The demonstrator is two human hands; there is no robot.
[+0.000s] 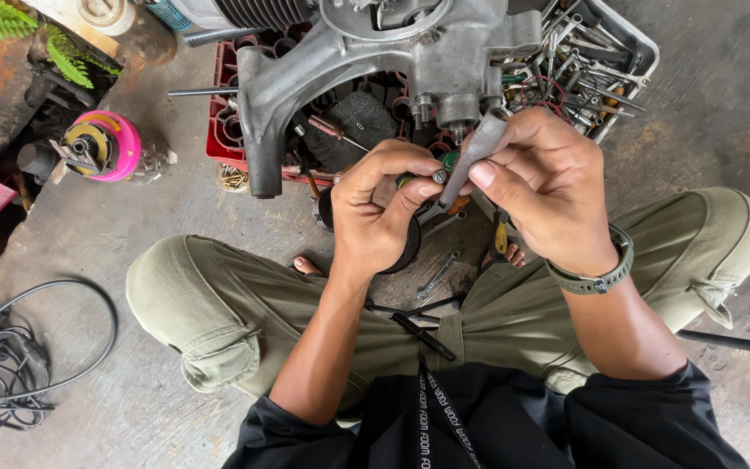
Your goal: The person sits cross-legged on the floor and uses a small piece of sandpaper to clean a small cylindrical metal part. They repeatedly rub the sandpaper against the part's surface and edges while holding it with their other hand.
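Observation:
I sit cross-legged on a concrete floor in front of a grey metal engine casing (366, 61). My left hand (379, 208) pinches a small metal bolt-like part (438, 176) next to something green. My right hand (549, 187) grips a flat grey metal tool (472, 156), its lower tip touching that small part. A grey watch (605, 274) is on my right wrist. Both hands are held together above my lap, just below the casing.
A red crate (223, 130) sits under the casing. A grey tray of tools (592, 61) stands at back right. A pink round container (106, 146) is at left. Wrenches (437, 276) lie between my legs. Black cables (10, 356) coil at lower left.

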